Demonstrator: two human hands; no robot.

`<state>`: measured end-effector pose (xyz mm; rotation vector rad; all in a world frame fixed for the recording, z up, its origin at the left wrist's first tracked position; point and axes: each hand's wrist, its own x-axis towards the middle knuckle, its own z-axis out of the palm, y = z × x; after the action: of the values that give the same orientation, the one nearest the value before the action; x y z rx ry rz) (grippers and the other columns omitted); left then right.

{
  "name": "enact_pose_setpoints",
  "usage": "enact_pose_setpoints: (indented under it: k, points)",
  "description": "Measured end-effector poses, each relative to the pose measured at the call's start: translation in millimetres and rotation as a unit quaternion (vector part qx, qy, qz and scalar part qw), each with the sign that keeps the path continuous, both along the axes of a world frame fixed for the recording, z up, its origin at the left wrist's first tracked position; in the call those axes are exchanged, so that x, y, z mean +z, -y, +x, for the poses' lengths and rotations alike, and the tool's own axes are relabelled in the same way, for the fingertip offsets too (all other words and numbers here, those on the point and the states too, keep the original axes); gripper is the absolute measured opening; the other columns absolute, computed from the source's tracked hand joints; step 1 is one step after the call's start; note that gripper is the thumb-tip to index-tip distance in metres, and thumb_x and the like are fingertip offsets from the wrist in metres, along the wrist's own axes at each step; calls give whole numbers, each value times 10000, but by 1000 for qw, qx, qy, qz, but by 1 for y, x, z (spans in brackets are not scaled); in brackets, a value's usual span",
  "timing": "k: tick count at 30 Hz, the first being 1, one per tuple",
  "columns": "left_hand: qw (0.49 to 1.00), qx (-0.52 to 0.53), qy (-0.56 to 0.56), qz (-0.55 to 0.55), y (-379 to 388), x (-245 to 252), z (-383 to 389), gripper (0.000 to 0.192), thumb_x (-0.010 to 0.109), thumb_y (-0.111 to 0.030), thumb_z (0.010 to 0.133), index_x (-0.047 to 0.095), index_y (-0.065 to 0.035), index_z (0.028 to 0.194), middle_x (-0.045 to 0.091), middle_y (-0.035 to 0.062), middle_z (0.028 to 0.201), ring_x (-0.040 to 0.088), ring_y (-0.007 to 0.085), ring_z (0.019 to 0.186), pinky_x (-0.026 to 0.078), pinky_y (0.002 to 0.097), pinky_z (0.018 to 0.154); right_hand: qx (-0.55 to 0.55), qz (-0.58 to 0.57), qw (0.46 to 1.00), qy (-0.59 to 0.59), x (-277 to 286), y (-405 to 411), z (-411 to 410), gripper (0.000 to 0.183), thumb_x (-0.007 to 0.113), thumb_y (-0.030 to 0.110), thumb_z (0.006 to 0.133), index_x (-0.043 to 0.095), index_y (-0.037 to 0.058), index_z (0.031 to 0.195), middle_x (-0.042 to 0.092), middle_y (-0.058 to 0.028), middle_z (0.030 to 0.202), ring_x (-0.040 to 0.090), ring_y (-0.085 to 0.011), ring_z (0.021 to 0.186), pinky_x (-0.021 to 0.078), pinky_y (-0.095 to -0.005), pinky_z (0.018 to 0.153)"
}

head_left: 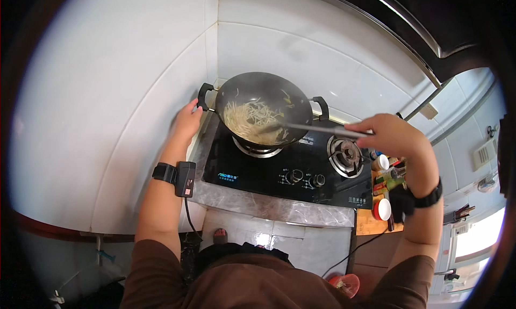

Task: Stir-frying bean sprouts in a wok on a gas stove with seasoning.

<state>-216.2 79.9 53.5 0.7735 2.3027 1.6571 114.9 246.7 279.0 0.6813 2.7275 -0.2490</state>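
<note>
A dark two-handled wok (258,83) sits on the left burner of a black glass gas stove (250,172). Pale bean sprouts (252,115) lie in it, with a few yellow-green pieces up its far side and light steam above. My left hand (188,121) holds the wok's left loop handle (204,97). In my right hand (383,133) is the handle of a metal spatula (318,128), which reaches leftward over the wok's rim. The spatula's blurred head is down among the sprouts, partly hidden.
The right burner (347,152) bears no pan. Right of the stove, bottles (389,186), a white cup (381,162) and a red-and-white bowl (382,209) crowd a wooden board (365,220). Tiled walls (258,39) rise behind and left; a range hood (403,23) overhangs.
</note>
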Motion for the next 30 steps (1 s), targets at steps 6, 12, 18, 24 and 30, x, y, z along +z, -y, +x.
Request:
enact_pose_setpoints:
  k: [6, 12, 18, 24, 30]
  points:
    - [997, -10, 78, -12, -7, 8, 1, 400, 463, -208, 841, 417, -52, 1207, 458, 142, 1191, 424, 228, 1105, 316, 304, 912, -57, 96, 990, -84, -72, -17, -22, 369, 553, 244, 754, 525, 144, 1108, 587, -155, 901, 555, -313, 827, 431, -365, 718]
    - [998, -33, 53, -21, -15, 10, 4, 405, 462, -207, 840, 414, -37, 1204, 462, 140, 1188, 426, 221, 1104, 318, 299, 909, -74, -16, 985, -152, -110, -33, -22, 389, 546, 250, 764, 497, 160, 1139, 585, -160, 915, 548, -314, 846, 423, -357, 736]
    - [1000, 4, 6, -14, 0, 0, -5, 406, 479, -213, 826, 432, -24, 1182, 505, 171, 1116, 487, 234, 1026, 374, 314, 850, -59, -39, 997, 22, 0, -1, -4, 382, 570, 219, 755, 517, 177, 1131, 600, -137, 891, 560, -246, 810, 418, -327, 742]
    - [1000, -10, 25, -6, -13, 1, -5, 402, 481, -206, 825, 433, -26, 1181, 503, 170, 1122, 485, 241, 1032, 374, 318, 853, -21, 110, 991, -69, -84, -30, -27, 388, 537, 268, 770, 504, 157, 1140, 586, -142, 935, 547, -298, 881, 422, -366, 761]
    - [998, -9, 61, -9, -11, 2, -4, 389, 475, -190, 835, 431, -28, 1186, 482, 126, 1167, 433, 200, 1096, 317, 291, 907, -57, 15, 996, -73, -75, -21, -17, 375, 536, 259, 778, 497, 187, 1144, 582, -152, 933, 536, -292, 898, 410, -388, 768]
